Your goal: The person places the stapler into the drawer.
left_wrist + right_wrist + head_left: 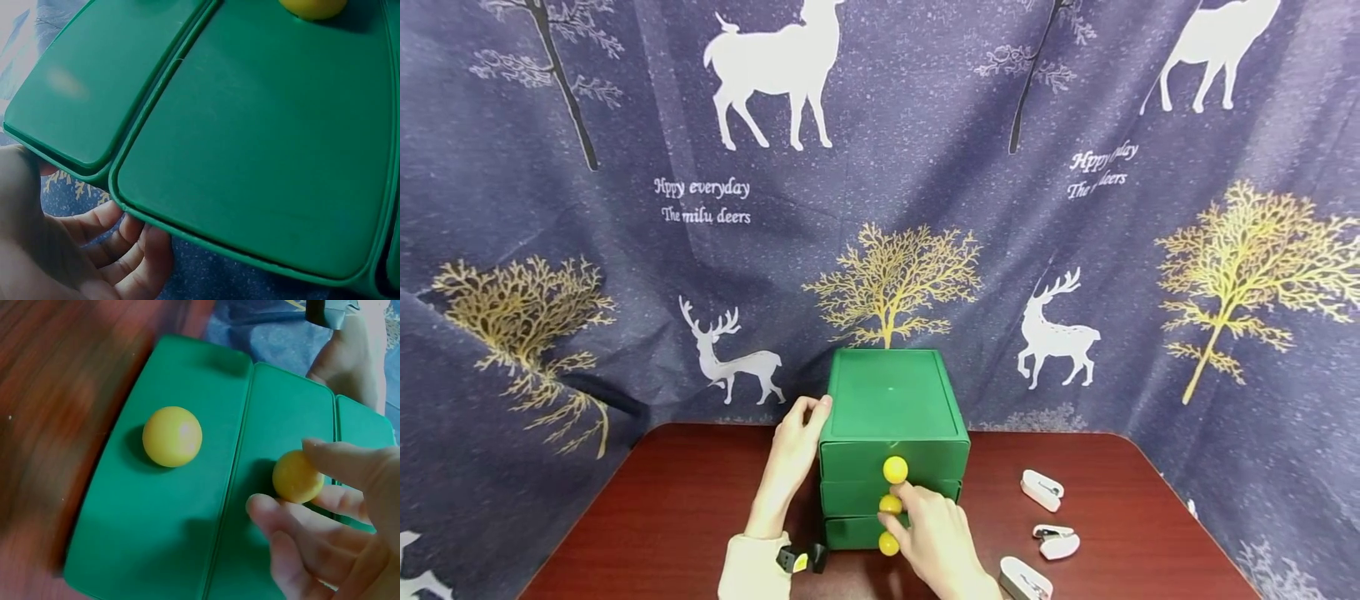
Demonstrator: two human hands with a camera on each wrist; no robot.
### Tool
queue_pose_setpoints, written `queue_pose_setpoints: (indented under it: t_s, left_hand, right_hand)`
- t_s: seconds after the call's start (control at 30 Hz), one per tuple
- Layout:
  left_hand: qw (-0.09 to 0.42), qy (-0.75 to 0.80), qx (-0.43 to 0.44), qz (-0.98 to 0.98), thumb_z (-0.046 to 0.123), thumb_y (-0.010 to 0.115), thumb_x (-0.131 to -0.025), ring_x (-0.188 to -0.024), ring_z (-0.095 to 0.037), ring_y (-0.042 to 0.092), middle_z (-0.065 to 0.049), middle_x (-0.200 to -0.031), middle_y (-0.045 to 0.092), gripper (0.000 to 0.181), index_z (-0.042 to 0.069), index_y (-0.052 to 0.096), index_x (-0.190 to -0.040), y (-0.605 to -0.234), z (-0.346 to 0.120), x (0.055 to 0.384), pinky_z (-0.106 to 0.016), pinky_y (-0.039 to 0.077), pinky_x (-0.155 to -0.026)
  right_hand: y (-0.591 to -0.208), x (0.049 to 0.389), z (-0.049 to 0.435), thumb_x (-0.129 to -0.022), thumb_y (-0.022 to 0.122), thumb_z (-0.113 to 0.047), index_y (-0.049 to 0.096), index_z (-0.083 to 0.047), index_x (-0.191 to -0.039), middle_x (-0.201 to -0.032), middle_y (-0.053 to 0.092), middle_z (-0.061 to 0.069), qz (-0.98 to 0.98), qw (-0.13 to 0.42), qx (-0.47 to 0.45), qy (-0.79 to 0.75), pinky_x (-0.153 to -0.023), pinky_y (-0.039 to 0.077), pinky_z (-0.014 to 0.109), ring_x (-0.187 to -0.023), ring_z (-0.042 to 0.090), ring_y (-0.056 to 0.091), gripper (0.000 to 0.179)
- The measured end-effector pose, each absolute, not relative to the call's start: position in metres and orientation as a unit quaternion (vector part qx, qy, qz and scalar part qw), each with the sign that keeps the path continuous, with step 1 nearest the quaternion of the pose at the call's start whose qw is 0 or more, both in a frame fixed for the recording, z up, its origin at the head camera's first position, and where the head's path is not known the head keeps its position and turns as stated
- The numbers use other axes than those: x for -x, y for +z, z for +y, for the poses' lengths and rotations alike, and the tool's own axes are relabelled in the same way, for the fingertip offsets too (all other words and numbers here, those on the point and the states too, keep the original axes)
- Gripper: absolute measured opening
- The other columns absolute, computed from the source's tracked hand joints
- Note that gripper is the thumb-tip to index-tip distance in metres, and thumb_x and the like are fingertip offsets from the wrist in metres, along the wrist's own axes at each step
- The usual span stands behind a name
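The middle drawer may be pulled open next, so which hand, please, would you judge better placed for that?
Right, I would say: the right hand has its fingers around the middle yellow knob, while the left hand rests against the left side of the green cabinet, away from that knob.

A small desk set-up screened by cloth is shown; whether it is housed in a home, an office or a lab cannot be told. The reddish-brown, wood-grained desk [715, 483] is backed by a creased, dark blue hanging cloth [917, 125], by which whatever lies behind is hidden. White deer [775, 62], golden trees [887, 287] and English lettering [697, 216] are printed on it. An office-like touch is given by three white staplers [1040, 491] and a green drawer unit [891, 396] with yellow knobs [895, 469].
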State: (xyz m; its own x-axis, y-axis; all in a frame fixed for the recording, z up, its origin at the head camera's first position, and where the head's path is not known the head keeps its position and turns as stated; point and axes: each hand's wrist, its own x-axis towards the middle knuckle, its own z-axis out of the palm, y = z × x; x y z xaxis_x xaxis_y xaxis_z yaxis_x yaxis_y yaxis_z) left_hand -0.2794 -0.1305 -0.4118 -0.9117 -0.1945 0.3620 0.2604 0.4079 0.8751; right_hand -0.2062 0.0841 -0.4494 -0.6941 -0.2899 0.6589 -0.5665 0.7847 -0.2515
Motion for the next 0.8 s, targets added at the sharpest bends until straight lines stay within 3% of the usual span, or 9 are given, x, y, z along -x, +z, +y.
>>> queue_pose_setpoints:
  t_s: [0.23, 0.53, 0.8]
  left_hand:
    - [0.203, -0.553, 0.026, -0.808, 0.058, 0.050, -0.097, -0.073, -0.022, 0.054, -0.005, -0.080, 0.056, 0.043, 0.016, 0.063, -0.101, -0.408, -0.130, 0.279, -0.036, 0.042, -0.071]
    - [0.206, -0.551, 0.021, -0.809, 0.055, 0.050, -0.098, -0.082, -0.023, 0.053, -0.004, -0.085, 0.058, 0.043, 0.014, 0.062, -0.101, -0.411, -0.133, 0.279, -0.037, 0.041, -0.075]
    - [0.203, -0.554, 0.027, -0.807, 0.054, 0.051, -0.098, -0.080, -0.022, 0.053, -0.004, -0.083, 0.057, 0.042, 0.013, 0.062, -0.099, -0.412, -0.133, 0.280, -0.036, 0.041, -0.075]
  right_hand:
    - [-0.449, 0.207, 0.084, -0.078, 0.082, -0.024, 0.062, -0.024, -0.085, -0.071, 0.058, -0.010, -0.888, 0.306, -0.255, 0.230, -0.045, 0.041, 0.030, -0.055, 0.010, 0.055, 0.021]
    - [-0.450, 0.199, 0.089, -0.079, 0.081, -0.023, 0.054, -0.024, -0.080, -0.069, 0.051, -0.015, -0.885, 0.278, -0.286, 0.240, -0.047, 0.039, 0.025, -0.058, 0.003, 0.049, 0.027]
    - [-0.454, 0.189, 0.094, -0.079, 0.080, -0.023, 0.052, -0.025, -0.081, -0.071, 0.045, -0.018, -0.874, 0.294, -0.307, 0.236, -0.046, 0.034, 0.021, -0.055, 0.000, 0.042, 0.028]
